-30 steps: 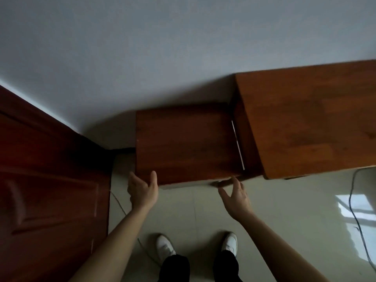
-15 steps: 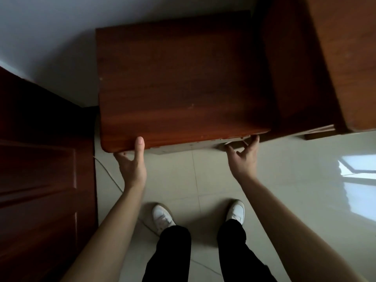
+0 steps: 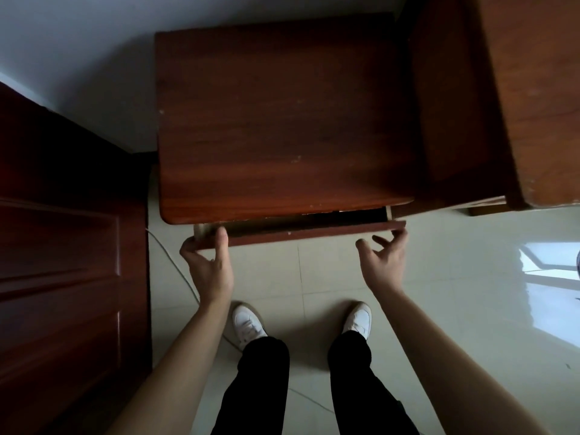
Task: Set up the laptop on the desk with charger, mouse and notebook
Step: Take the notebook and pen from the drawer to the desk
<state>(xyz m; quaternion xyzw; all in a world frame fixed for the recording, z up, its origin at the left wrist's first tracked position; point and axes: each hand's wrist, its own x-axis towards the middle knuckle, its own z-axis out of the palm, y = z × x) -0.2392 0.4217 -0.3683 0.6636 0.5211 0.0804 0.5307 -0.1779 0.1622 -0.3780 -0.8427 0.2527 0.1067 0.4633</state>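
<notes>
Seen from above by the head cam. L forearm point(image 3: 185, 356) & R forearm point(image 3: 439, 356) are bare along all the length that shows, from frame btm to wrists. L hand point(image 3: 208, 271) & R hand point(image 3: 384, 262) bare too. Legs in black trousers point(image 3: 260, 387): plain dark fabric, straight-ish cut, hems in soft folds over the shoe tops. Footwear = white low sneakers. L shoe point(image 3: 248, 323): rounded toe, white laces, darker tan-ish rim round the sole edge. R shoe point(image 3: 357, 318): same type, rounded toe, lace area partly hidden by the hem. Trouser seams/pockets too dark to tell.
</notes>
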